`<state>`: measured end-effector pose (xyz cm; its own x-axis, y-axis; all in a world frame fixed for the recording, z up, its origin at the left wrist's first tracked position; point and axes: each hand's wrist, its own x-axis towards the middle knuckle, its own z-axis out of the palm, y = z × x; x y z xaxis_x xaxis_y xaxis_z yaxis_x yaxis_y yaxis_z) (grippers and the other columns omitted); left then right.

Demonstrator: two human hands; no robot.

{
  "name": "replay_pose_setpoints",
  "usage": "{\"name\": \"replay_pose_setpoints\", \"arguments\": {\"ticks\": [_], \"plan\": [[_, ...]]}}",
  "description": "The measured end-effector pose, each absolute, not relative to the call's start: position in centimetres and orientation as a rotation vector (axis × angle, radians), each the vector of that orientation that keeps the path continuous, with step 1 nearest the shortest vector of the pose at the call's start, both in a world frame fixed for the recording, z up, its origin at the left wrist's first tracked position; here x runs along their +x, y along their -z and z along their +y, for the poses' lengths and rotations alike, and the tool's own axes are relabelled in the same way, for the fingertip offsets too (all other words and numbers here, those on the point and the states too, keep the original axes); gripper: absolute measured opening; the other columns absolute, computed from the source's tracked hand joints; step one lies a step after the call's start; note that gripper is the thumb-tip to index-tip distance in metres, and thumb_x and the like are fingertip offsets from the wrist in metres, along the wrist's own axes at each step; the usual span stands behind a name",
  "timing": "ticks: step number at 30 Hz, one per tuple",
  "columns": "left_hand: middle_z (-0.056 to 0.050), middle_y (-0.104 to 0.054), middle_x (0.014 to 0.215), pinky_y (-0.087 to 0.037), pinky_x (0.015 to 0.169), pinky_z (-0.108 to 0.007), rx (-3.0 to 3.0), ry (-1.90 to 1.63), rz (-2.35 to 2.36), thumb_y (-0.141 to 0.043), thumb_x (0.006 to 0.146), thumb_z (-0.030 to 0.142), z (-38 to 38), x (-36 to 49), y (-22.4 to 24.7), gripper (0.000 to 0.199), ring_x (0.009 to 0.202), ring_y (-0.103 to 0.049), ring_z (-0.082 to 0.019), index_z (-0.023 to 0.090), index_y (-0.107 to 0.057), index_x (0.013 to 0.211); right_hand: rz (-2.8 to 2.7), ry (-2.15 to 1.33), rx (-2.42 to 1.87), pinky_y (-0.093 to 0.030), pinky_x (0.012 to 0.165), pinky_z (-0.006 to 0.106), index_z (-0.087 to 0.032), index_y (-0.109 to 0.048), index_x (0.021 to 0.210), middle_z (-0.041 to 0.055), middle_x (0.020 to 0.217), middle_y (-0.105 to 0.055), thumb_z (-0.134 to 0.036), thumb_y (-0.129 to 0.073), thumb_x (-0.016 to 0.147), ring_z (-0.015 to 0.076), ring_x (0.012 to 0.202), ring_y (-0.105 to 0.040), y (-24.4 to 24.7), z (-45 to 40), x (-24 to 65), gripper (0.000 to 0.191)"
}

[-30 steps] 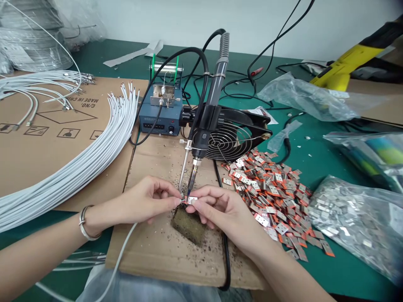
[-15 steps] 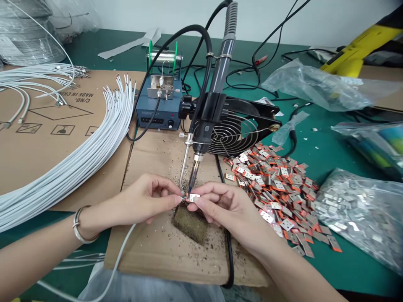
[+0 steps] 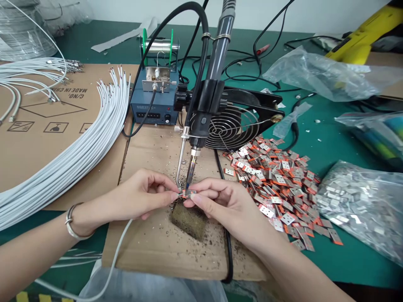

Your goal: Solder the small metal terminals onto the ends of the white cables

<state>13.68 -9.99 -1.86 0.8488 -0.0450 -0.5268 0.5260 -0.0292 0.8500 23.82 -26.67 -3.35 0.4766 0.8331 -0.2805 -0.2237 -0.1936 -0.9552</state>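
Note:
My left hand (image 3: 147, 196) pinches the end of a white cable (image 3: 121, 239), which trails from under the palm down to the lower left. Between the thumb and fingers of my right hand (image 3: 217, 200) is a small metal USB connector (image 3: 189, 193) with an orange-red part. The cable's end meets the connector just under the tip of a soldering iron (image 3: 189, 174), held downward in a stand. A thin bent metal tube (image 3: 181, 161) runs beside the iron to the same spot. Below my fingers lies a brown sponge (image 3: 189, 220); the exact contact at the tip is too small to make out.
A heap of USB connectors (image 3: 280, 188) and a bag of metal shells (image 3: 362, 205) lie to the right. Behind the iron are a fan (image 3: 226, 130) and a blue solder feeder (image 3: 154, 109) with a solder spool (image 3: 159, 45). A white cable bundle (image 3: 82, 159) curves at left.
The whole view has shifted slightly. The connector in my right hand is now tilted, its flat white face less visible. Both hands keep their grip under the iron's tip.

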Motion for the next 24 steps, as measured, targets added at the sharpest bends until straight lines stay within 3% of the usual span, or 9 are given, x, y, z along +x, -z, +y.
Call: {"name": "replay_pose_setpoints", "arguments": {"ticks": [11, 18, 24], "plan": [[0.007, -0.041, 0.052, -0.025, 0.029, -0.012, 1.541, 0.466, 0.383, -0.056, 0.081, 0.035, -9.92, 13.73, 1.87, 0.023, 0.031, -0.033, -0.001, 0.012, -0.056, 0.083, -0.543, -1.057, -1.419, -0.043, 0.051, 0.015, -0.014, -0.062, 0.084, 0.0037, 0.070, -0.069, -0.022, -0.063, 0.077, 0.0087, 0.063, -0.063, 3.44, -26.76, 23.83, 0.010], [0.008, -0.041, 0.051, -0.025, 0.029, -0.011, 1.508, 0.469, 0.375, -0.056, 0.081, 0.033, -9.94, 13.60, 1.75, 0.021, 0.032, -0.032, 0.000, 0.012, -0.055, 0.082, -0.547, -1.069, -1.397, -0.047, 0.061, 0.016, -0.016, -0.062, 0.083, 0.0037, 0.073, -0.069, -0.027, -0.065, 0.076, 0.0098, 0.069, -0.065, 3.25, -26.81, 23.83, 0.013], [0.008, -0.040, 0.045, -0.023, 0.028, -0.011, 1.533, 0.477, 0.395, -0.056, 0.081, 0.033, -9.90, 13.74, 1.81, 0.021, 0.030, -0.031, -0.001, 0.012, -0.055, 0.080, -0.593, -1.032, -1.475, -0.047, 0.060, 0.021, -0.015, -0.062, 0.086, 0.0066, 0.075, -0.069, -0.031, -0.064, 0.076, 0.0130, 0.069, -0.065, 3.40, -26.87, 23.65, 0.020]]}}
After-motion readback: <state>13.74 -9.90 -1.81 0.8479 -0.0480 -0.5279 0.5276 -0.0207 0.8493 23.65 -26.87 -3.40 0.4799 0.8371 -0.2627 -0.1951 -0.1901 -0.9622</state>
